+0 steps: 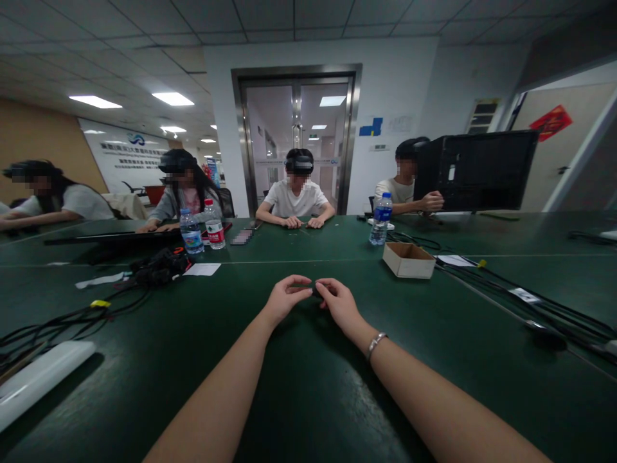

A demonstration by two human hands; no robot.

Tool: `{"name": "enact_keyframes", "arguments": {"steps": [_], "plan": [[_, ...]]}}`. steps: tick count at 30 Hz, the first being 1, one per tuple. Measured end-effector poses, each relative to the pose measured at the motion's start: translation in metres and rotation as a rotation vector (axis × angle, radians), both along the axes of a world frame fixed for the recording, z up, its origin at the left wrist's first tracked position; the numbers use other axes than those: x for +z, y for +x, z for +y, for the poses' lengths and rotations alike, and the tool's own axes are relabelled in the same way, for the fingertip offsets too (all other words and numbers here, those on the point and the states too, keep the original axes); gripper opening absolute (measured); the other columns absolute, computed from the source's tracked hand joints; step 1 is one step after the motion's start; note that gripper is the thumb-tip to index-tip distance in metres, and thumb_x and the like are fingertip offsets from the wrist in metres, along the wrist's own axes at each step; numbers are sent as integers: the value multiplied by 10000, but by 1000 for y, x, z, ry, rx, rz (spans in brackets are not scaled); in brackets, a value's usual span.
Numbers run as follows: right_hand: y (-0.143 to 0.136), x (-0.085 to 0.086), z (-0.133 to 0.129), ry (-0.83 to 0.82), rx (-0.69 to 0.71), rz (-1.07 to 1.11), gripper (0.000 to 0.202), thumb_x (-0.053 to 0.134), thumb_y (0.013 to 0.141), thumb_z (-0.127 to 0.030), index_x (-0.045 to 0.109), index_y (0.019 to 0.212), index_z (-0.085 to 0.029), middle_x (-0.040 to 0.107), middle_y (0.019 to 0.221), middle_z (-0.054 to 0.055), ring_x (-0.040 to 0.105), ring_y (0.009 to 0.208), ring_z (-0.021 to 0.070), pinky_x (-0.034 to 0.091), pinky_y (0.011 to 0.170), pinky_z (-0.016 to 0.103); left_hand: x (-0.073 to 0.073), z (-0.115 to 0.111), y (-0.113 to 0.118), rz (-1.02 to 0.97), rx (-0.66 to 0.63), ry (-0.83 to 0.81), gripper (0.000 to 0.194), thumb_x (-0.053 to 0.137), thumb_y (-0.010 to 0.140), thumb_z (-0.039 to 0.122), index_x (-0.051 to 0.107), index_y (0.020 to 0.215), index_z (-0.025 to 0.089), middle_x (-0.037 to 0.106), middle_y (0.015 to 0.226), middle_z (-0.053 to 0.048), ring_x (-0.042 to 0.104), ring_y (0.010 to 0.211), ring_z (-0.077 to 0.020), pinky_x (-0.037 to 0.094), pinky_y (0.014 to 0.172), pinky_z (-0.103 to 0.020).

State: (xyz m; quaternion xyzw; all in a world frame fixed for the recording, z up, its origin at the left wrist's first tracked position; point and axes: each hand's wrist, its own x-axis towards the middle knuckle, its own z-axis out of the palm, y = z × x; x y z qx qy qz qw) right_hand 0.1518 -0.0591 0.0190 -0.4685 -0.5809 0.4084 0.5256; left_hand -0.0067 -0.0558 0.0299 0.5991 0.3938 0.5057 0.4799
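Note:
Above the green table, my left hand [288,298] and my right hand [339,303] meet at the fingertips around a small dark object [315,290]. It is mostly covered by the fingers and too small for me to tell its kind. Thumb and fingers of my right hand pinch it from the right. From the left, my left thumb and forefinger close in on its other edge, seemingly in contact. A silver bracelet [376,346] circles my right wrist.
An open cardboard box [409,260] and a water bottle [381,219] stand ahead right. Two bottles, one blue-capped [191,233] and one red-capped [214,226], are ahead left. Black cables [511,292] run along the right. Several people in headsets sit around the table [308,399].

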Motion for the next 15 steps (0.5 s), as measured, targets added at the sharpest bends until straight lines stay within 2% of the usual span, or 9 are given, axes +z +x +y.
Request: {"name": "enact_keyframes", "arguments": {"steps": [3, 7, 9, 12, 15], "plan": [[0, -1, 1, -1, 4, 4, 280, 594, 752, -385, 620, 907, -153, 620, 739, 22, 511, 491, 85, 421, 467, 223, -2, 2, 1, 92, 57, -35, 313, 647, 731, 399, 649, 938, 164, 667, 949, -66, 624, 816, -158, 469, 766, -279], [-2, -2, 2, -9, 0, 12, 266, 590, 743, -352, 618, 905, -143, 628, 804, 34, 512, 519, 85, 445, 501, 236, -11, 8, 3, 222, 47, -45, 357, 530, 794, 487, 645, 818, 150, 635, 708, -29, 578, 607, -135, 450, 638, -272], [-2, -2, 1, 4, -1, 14, 256, 595, 735, -345, 624, 895, -147, 627, 802, 32, 526, 550, 96, 460, 522, 243, -14, 10, 3, 221, 25, -8, 319, 562, 780, 455, 647, 810, 150, 625, 692, -24, 582, 630, -142, 457, 655, -277], [-1, -2, 0, 23, -2, 17, 258, 602, 729, -360, 635, 886, -158, 633, 796, 31, 536, 566, 105, 471, 530, 248, -15, 9, 2, 127, -2, 37, 237, 658, 719, 347, 650, 861, 157, 660, 829, -49, 612, 788, -159, 470, 779, -289], [-1, -2, 0, 18, 5, 17, 272, 603, 731, -383, 635, 889, -164, 638, 789, 31, 534, 549, 103, 469, 521, 248, -14, 8, 2, 100, 16, 61, 282, 696, 690, 308, 639, 933, 174, 661, 918, -58, 615, 873, -167, 458, 830, -289]]}}
